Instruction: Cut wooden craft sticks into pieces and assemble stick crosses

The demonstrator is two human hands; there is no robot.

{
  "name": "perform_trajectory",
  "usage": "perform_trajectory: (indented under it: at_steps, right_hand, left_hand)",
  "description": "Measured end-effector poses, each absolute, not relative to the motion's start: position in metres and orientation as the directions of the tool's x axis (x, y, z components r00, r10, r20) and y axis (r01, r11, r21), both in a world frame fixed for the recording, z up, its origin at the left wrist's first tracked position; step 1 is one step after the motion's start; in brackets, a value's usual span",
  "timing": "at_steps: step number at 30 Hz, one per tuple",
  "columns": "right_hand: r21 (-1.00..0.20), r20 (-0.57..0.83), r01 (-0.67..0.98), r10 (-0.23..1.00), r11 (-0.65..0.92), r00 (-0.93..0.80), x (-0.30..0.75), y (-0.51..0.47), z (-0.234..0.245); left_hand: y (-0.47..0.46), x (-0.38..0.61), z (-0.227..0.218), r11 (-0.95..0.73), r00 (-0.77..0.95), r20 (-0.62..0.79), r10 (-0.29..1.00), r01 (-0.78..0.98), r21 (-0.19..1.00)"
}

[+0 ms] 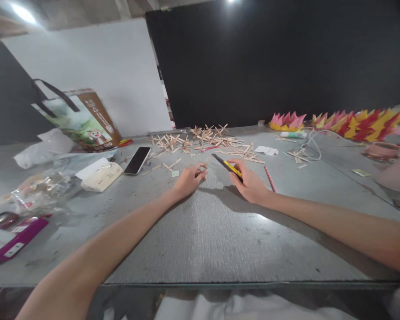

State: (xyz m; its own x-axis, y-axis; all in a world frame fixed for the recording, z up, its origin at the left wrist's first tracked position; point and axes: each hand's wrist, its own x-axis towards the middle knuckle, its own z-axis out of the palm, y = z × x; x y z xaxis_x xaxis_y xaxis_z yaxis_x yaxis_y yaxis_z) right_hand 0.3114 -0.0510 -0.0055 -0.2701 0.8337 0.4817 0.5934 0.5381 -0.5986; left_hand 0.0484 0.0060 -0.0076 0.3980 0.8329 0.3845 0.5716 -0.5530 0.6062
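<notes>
My right hand point(250, 183) is wrapped round a yellow and black utility knife point(232, 169), its dark blade pointing up and to the left. To the left, my left hand point(190, 178) rests on the grey table with its fingertips pinched on a thin wooden stick point(207, 162), only the tip of which shows. The blade's end lies close to that stick, apart from my left fingers. Beyond both hands lies a pile of small wooden sticks point(208, 134), many of them crossed. A pink patterned pencil-like rod point(270, 178) lies beside my right wrist.
A phone point(138, 161), a cream-coloured packet point(102, 174) and a printed carry bag point(90, 118) are at the left. Folded paper pieces point(363, 125), a pink tape roll point(382, 150), a glue stick point(291, 134) and a white cable point(311, 144) lie right. A black panel point(280, 62) stands behind.
</notes>
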Motion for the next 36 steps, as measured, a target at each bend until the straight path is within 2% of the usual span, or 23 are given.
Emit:
perform_trajectory:
  at_steps: [2, 5, 8, 12, 14, 29, 36]
  right_hand:
    - [-0.663, 0.475, 0.544, 0.85, 0.515, -0.226, 0.312, -0.048, -0.006]
    - [-0.729, 0.48, 0.474, 0.862, 0.494, -0.161, 0.314, -0.041, -0.007]
    - [-0.743, 0.502, 0.438, 0.854, 0.506, -0.135, 0.316, -0.035, -0.01]
    - [-0.739, 0.5, 0.467, 0.86, 0.486, -0.104, 0.316, -0.03, -0.013]
    - [-0.726, 0.488, 0.508, 0.868, 0.463, -0.093, 0.316, -0.029, -0.014]
    - [-0.713, 0.475, 0.528, 0.872, 0.461, -0.12, 0.316, -0.035, -0.007]
    - [-0.676, 0.527, 0.538, 0.841, 0.504, -0.125, 0.316, -0.031, -0.011]
  left_hand:
    - [0.003, 0.049, -0.008, -0.616, 0.471, 0.397, 0.788, 0.59, 0.522]
    - [0.002, 0.049, -0.008, -0.637, 0.5, 0.394, 0.771, 0.594, 0.492]
    - [0.002, 0.049, -0.008, -0.704, 0.569, 0.414, 0.71, 0.55, 0.45]
    - [0.005, 0.05, -0.009, -0.856, 0.72, 0.464, 0.516, 0.444, 0.263]
    - [0.006, 0.05, -0.01, -0.872, 0.74, 0.465, 0.487, 0.438, 0.217]
    - [0.006, 0.05, -0.009, -0.815, 0.686, 0.441, 0.578, 0.505, 0.283]
    - [0.006, 0.049, -0.01, -0.85, 0.738, 0.422, 0.527, 0.453, 0.27]
